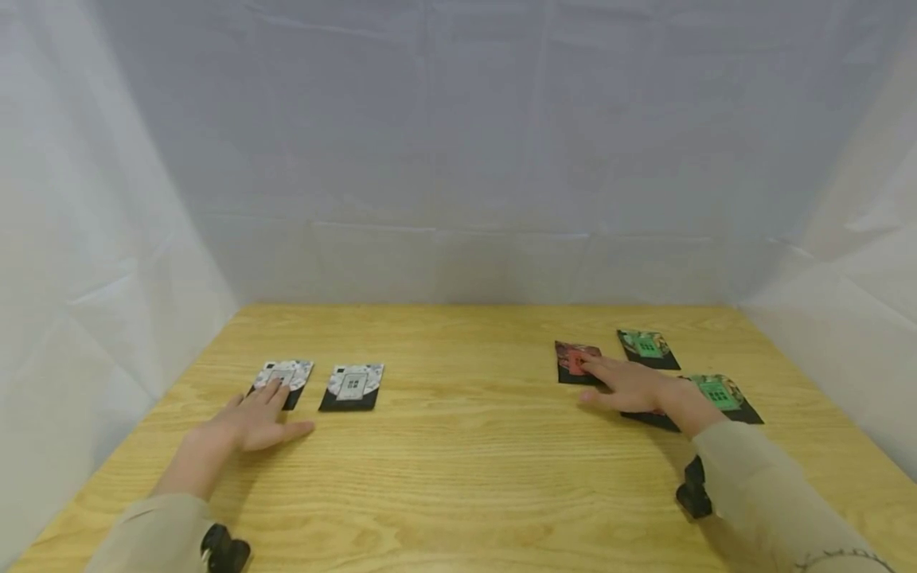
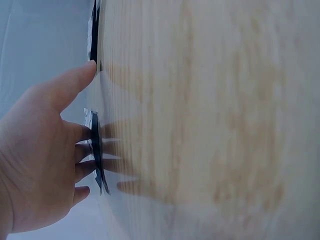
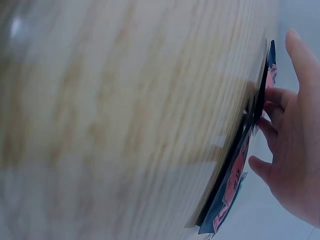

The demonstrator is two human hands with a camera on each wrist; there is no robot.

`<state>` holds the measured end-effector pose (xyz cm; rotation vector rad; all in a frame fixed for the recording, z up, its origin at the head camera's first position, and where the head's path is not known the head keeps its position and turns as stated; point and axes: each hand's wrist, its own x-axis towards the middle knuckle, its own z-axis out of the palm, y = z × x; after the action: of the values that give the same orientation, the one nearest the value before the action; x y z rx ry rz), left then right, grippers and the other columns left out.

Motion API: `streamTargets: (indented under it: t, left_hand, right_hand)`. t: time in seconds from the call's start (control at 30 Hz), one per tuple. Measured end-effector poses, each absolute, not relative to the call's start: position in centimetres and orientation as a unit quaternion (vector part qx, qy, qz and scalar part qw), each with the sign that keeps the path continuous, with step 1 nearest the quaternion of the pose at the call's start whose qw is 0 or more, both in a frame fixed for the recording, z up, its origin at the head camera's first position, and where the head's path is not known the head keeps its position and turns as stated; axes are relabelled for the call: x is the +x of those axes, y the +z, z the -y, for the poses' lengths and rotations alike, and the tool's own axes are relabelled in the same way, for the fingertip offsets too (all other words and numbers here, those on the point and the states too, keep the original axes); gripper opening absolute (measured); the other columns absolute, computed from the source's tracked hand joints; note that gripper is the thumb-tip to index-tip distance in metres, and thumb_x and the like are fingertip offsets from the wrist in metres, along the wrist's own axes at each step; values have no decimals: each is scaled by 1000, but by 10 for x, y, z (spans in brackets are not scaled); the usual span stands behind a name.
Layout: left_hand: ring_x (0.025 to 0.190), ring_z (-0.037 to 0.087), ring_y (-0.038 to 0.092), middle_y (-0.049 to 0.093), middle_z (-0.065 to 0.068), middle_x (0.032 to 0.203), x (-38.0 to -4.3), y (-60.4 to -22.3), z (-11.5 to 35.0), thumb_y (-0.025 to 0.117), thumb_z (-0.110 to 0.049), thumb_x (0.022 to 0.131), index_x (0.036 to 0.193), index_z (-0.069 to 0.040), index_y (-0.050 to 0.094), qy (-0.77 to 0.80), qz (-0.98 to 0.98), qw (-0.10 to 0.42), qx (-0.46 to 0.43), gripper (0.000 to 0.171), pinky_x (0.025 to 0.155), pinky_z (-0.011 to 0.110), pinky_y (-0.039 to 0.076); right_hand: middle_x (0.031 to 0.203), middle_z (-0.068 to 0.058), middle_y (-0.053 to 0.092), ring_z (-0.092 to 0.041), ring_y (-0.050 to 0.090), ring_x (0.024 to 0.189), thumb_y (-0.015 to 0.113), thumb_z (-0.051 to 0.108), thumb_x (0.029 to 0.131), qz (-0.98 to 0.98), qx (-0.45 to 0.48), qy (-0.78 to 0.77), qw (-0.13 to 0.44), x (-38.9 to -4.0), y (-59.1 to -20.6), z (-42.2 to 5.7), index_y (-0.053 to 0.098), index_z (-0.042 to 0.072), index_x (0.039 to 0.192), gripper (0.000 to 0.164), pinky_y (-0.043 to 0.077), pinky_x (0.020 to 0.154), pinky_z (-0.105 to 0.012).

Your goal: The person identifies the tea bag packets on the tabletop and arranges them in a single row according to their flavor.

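Two flat packets with grey-white patterned tops and black bottoms lie at the left. My left hand (image 1: 252,420) rests its spread fingers on the outer grey-white packet (image 1: 295,372), covering part of it. The other grey-white packet (image 1: 353,387) lies just right of that hand. On the right, the fingertips of my right hand (image 1: 630,385) touch a red and black packet (image 1: 571,366). Under that hand and wrist is a second red packet (image 3: 232,181), mostly hidden in the head view. Two green and black packets (image 1: 647,345) lie beyond and beside the right wrist.
The packets lie on a wooden table (image 1: 444,461) with a light grain. White sheeting (image 1: 444,263) hangs behind it and along both sides. A black wrist device (image 1: 226,549) is worn on the left sleeve, another (image 1: 693,489) on the right.
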<state>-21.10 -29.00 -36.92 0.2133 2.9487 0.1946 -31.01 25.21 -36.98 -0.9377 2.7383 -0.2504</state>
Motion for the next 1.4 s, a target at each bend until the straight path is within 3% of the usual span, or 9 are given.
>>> streamTargets:
  t: [0.57, 0.87, 1.4]
  left_hand:
    - [127, 56, 19, 17, 41, 140, -211, -372, 291, 45, -63, 87, 134, 20, 27, 67, -991, 88, 72, 98, 101, 67, 15]
    - [128, 56, 18, 16, 41, 141, -210, -370, 290, 45, -63, 87, 135, 20, 25, 69, -991, 95, 68, 98, 102, 66, 14]
    - [127, 56, 18, 16, 41, 140, -210, -368, 289, 45, -62, 87, 135, 21, 26, 67, -991, 93, 70, 97, 102, 67, 14]
  right_hand:
    - [152, -17, 19, -38, 18, 137, 38, 59, 92, -929, -339, -54, 137, -303, -369, -235, 27, 4, 146, 78, 18, 108, -55]
    - [154, -10, 17, -34, 18, 138, 35, 64, 90, -923, -357, -26, 141, -294, -364, -223, 26, 11, 148, 78, 16, 109, -56]
    - [154, -10, 16, -30, 19, 138, 35, 59, 93, -901, -412, -8, 132, -285, -364, -188, 26, 12, 148, 73, 19, 109, -53]
